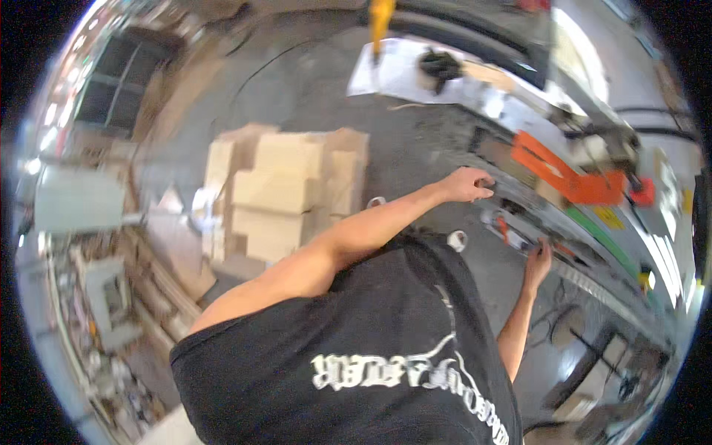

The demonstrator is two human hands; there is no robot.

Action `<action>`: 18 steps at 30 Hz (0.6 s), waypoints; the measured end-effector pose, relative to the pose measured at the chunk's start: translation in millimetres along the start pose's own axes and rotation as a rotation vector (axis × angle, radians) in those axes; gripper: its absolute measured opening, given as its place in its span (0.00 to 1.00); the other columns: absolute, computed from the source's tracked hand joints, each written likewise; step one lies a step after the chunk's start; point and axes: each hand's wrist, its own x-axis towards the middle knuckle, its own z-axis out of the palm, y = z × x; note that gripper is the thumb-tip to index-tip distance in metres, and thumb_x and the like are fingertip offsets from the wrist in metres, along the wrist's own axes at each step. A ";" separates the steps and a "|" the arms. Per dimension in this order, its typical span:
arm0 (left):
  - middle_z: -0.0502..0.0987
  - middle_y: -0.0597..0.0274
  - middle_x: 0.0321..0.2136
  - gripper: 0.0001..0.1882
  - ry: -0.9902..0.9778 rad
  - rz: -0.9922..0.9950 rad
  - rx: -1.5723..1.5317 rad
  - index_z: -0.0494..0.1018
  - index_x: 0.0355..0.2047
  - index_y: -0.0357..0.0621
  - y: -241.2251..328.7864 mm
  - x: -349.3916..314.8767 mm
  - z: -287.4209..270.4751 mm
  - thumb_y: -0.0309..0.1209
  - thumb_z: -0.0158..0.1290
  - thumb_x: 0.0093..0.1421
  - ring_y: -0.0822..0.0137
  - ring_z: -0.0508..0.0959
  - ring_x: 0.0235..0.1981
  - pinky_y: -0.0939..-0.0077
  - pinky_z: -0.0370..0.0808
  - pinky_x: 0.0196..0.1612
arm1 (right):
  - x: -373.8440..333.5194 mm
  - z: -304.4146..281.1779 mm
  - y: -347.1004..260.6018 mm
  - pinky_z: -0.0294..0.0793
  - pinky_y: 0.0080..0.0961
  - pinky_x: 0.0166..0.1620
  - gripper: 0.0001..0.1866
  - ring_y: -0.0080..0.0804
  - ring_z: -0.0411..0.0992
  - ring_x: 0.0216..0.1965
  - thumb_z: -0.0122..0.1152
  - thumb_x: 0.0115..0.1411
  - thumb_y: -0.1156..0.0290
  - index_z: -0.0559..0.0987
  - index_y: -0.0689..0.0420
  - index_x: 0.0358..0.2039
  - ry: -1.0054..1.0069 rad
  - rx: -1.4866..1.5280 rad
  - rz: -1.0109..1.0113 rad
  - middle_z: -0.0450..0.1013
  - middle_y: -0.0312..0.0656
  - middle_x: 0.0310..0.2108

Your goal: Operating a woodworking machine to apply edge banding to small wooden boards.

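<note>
My left hand (pixel 469 184) reaches out over the near edge of a long machine bench (pixel 512 185). Its fingers are curled, with a small dark patch between thumb and fingers that I cannot make out. My right hand (pixel 543 259) is lower and further right, beside the lower part of the same machine. Its fingers are bent together around something dark and too blurred to name. Nearest to both hands is an orange metal guard (pixel 556 170) on the bench. A small orange-and-white item (pixel 504 228) sits between the hands.
Stacked cardboard boxes (pixel 274 185) stand on the floor to my left. White sheeting with a dark object (pixel 439 67) on it lies at the far end. A yellow hanging tool (pixel 380 26) dangles above. Cluttered shelving (pixel 89 311) lines the left; cables and a stool-like round (pixel 568 325) are at right.
</note>
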 end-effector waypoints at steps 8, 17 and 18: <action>0.68 0.53 0.55 0.32 0.372 -0.407 0.934 0.68 0.53 0.46 -131.5 -216.8 -181.6 0.42 0.61 0.48 0.51 0.64 0.58 0.58 0.61 0.60 | -12.3 13.7 -20.9 0.59 0.52 0.56 0.11 0.45 0.67 0.49 0.55 0.50 0.78 0.77 0.54 0.35 0.146 -0.344 -0.426 0.75 0.41 0.39; 0.76 0.48 0.43 0.24 0.338 0.300 1.232 0.73 0.46 0.42 -84.1 -105.1 -276.9 0.44 0.56 0.54 0.53 0.75 0.45 0.62 0.70 0.48 | -0.2 26.4 -60.6 0.53 0.48 0.63 0.21 0.54 0.60 0.58 0.67 0.42 0.57 0.80 0.57 0.35 0.023 -0.070 -0.041 0.71 0.53 0.47; 0.77 0.48 0.42 0.21 0.431 0.304 1.228 0.74 0.45 0.41 17.4 -49.2 -231.1 0.41 0.55 0.56 0.53 0.76 0.43 0.63 0.72 0.46 | -1.3 20.3 -50.9 0.52 0.48 0.64 0.17 0.49 0.61 0.58 0.68 0.41 0.57 0.81 0.55 0.29 -0.004 -0.036 -0.119 0.74 0.48 0.41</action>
